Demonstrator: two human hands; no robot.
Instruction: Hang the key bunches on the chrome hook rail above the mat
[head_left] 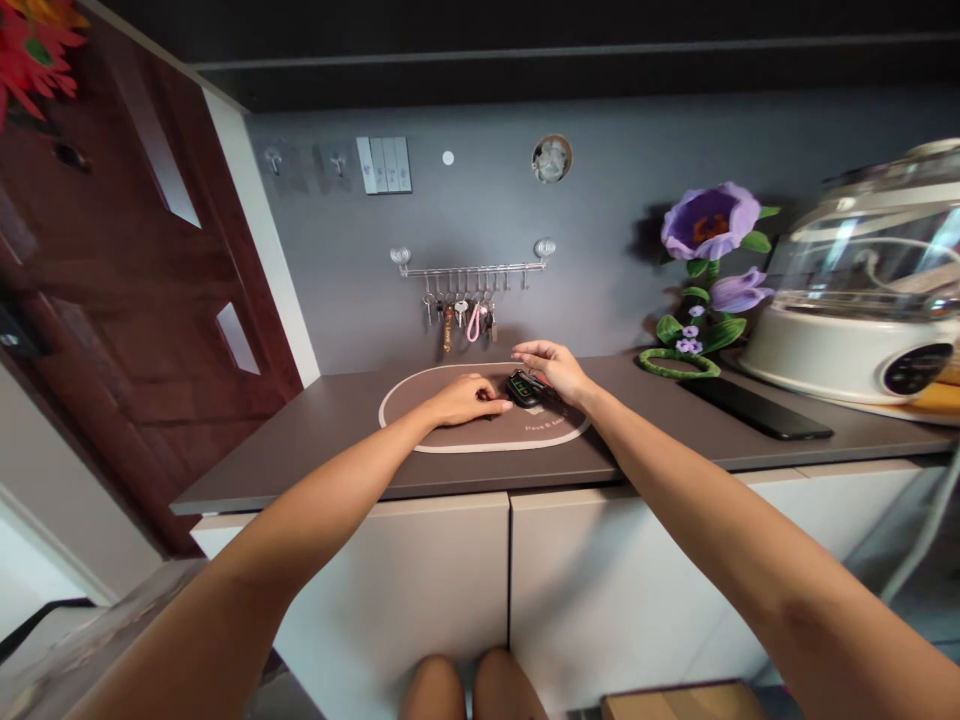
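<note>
A black key fob [520, 388] with green markings lies on a brown oval mat [457, 440] with a pale rim, between my two hands. My left hand [466, 401] rests low over the mat, its fingers curled and its thumb reaching toward the fob. Something small and dark shows under those fingers, too hidden to name. Just right of the fob is my right hand [559, 370], fingers stretched to the left above it and the thumb out of sight. Dark items and a bit of red lie partly covered beneath that hand.
Behind the mat, a wall rack [472, 269] holds several hanging keys [460, 312]. A black phone [750, 408] lies on the counter [300, 440] to the right, near a purple crocheted flower [709, 225] and a white appliance [832, 345]. A dark red door [135, 300] stands left.
</note>
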